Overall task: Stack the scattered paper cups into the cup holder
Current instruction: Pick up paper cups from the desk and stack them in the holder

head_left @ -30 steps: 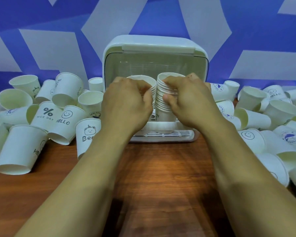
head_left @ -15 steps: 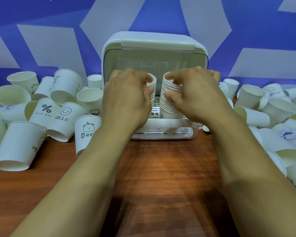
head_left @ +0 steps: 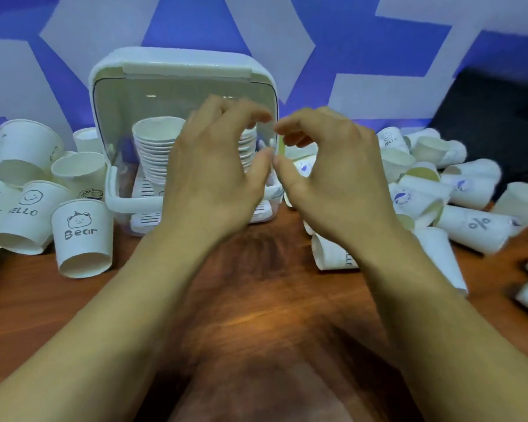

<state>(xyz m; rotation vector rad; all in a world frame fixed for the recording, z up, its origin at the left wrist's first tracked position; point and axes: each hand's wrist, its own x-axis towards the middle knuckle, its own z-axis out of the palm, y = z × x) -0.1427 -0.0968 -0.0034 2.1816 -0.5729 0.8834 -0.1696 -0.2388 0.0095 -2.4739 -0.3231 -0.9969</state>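
A white cup holder (head_left: 183,71) with its lid raised stands at the back of the wooden table. Inside it stand two stacks of white paper cups: the left stack (head_left: 157,150) shows fully, the right stack (head_left: 247,147) is mostly hidden behind my left hand (head_left: 217,169). My left hand hovers in front of the holder, fingers curled and apart, holding nothing. My right hand (head_left: 329,169) is just right of the holder's edge, also empty with fingers apart. Scattered paper cups lie on both sides, such as a "Bear" cup (head_left: 81,239) and a "%" cup (head_left: 476,229).
Loose cups pile at the left (head_left: 28,147) and at the right (head_left: 421,190) of the holder. A dark object (head_left: 500,123) sits at the far right against the blue and white wall. Bare wooden table (head_left: 256,315) stretches between my forearms.
Both hands have let go of the two stacks and pulled back and to the right. The view has swung right, so the holder now sits left of centre.
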